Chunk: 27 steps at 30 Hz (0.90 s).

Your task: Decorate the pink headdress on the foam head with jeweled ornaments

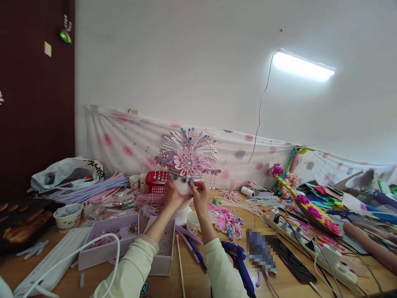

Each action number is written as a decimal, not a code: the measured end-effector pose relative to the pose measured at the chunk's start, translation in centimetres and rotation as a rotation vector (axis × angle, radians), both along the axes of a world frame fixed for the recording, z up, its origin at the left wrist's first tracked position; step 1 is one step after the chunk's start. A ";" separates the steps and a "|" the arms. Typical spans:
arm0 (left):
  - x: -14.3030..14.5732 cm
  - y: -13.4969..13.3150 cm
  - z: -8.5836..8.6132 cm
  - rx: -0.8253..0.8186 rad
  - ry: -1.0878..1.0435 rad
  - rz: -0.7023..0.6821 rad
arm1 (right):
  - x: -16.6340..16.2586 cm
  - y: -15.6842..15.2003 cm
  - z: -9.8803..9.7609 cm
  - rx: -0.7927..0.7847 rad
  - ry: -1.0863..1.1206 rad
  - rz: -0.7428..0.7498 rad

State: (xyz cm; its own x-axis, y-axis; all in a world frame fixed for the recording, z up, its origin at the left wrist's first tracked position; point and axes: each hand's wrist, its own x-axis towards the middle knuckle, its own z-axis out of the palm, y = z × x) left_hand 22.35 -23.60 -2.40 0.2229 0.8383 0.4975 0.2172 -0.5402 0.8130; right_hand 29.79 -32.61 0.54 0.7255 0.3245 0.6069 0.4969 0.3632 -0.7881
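On a cluttered wooden table (192, 277), both hands hold one pink headdress (187, 159).

It stands mid-table on a white stand, in front of a white wall with one lit lamp (302, 66) and a spotted cloth (124, 140) along its foot. The left hand (172, 194) and right hand (201, 195) have their fingers narrowed, pinching its lower rim. Near the hands lie two lilac trays (108, 244) and one blue glue gun (240, 260). Three paper cups (192, 222) and two power strips (310, 244) are also in view. One red basket (156, 182) sits far left of the headdress.

Home craft workshop: cluttered wooden table (192, 277), glue gun (240, 260), pipe cleaners (93, 188), beaded headdress (187, 159).
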 end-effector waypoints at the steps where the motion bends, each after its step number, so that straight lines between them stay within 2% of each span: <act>1: 0.0 0.0 0.0 -0.004 0.000 0.000 | 0.1 -0.1 0.1 -0.002 -0.004 -0.005; 12: -0.2 -1.2 0.8 -0.016 -0.020 0.018 | 0.1 0.3 0.3 0.025 0.028 -0.003; 27: -0.4 -1.2 0.9 -0.026 0.029 0.012 | 0.1 1.0 -0.1 0.061 0.062 0.007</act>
